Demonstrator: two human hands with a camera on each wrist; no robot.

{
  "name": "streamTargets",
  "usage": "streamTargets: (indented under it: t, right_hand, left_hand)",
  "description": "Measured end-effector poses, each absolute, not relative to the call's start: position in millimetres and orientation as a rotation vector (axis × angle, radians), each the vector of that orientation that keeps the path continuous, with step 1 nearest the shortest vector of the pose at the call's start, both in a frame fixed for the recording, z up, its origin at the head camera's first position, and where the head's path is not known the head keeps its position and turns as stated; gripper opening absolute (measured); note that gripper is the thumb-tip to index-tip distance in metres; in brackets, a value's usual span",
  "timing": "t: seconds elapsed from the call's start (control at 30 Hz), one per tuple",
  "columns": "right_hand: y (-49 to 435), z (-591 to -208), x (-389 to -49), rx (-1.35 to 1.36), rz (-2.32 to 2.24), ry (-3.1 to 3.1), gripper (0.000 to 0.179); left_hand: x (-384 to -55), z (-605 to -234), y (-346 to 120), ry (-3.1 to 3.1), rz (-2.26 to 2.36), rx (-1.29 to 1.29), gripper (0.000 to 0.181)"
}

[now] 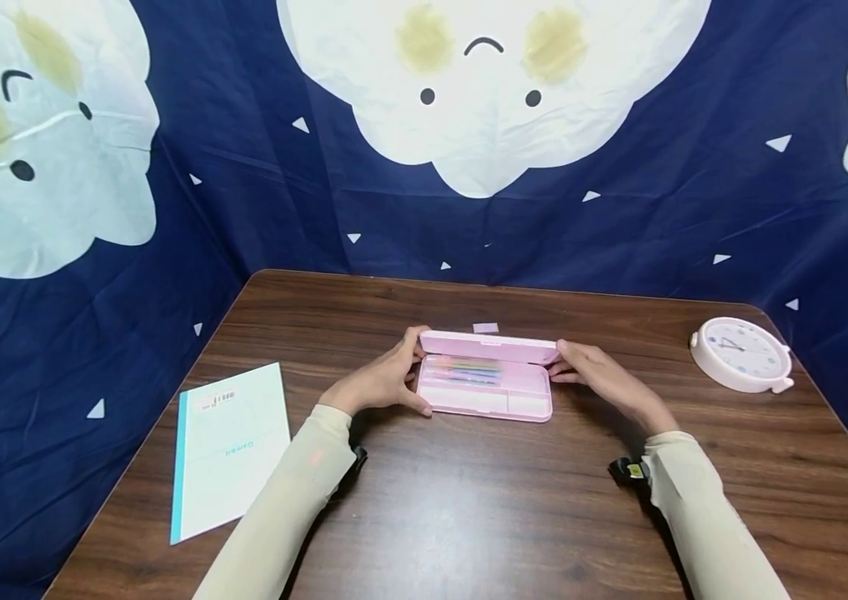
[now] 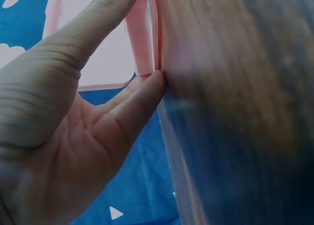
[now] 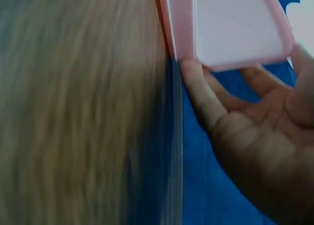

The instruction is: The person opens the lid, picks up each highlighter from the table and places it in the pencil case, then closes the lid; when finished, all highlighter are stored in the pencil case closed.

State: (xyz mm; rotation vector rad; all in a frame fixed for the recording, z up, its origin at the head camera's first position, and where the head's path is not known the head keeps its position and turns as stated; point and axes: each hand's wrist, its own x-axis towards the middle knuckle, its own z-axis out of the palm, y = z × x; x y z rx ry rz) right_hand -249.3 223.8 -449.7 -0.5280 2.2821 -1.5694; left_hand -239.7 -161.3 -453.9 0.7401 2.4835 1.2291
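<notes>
A pink pencil case point(image 1: 529, 382) lies on the table with its lid point(image 1: 491, 347) raised at the back. Several slim pastel-coloured pens point(image 1: 469, 372) lie side by side in its tray, over a long white compartment. My left hand point(image 1: 374, 382) grips the left end, thumb at the front corner and fingers towards the back. At the other end, my right hand point(image 1: 607, 379) holds the case with its thumb on the lid's corner and its fingers low along the side. In the right wrist view, a fingertip point(image 3: 191, 68) meets the case's lower edge beside the tabletop.
Just behind the lid lies a small lilac rectangular piece point(image 1: 485, 327). A pale notebook point(image 1: 232, 454) with a blue spine is at the left, close to the left sleeve. Far right stands a round pink-and-white clock point(image 1: 742, 354). Dark blue cloth point(image 1: 393, 225) hangs behind the table.
</notes>
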Motion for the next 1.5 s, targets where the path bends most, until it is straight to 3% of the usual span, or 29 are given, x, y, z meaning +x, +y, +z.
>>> streamTargets:
  t: [0.23, 0.63, 1.5]
  right_hand:
    - [240.1, -453.6, -246.5, -0.695, -1.417, 2.289, 0.048]
    - [233.9, -454.2, -243.0, -0.827, -1.24, 2.447, 0.066]
    - [229.5, -453.6, -240.1, -0.896, -1.018, 2.563, 0.079]
  left_hand:
    - [-263.5, -493.1, -175.1, 2.594, 1.064, 0.937, 0.102]
    - [-237.5, -449.5, -165.1, 2.58, 0.997, 0.826, 0.087]
    - [-239.2, -450.3, -162.8, 2.618, 0.931, 0.81, 0.084]
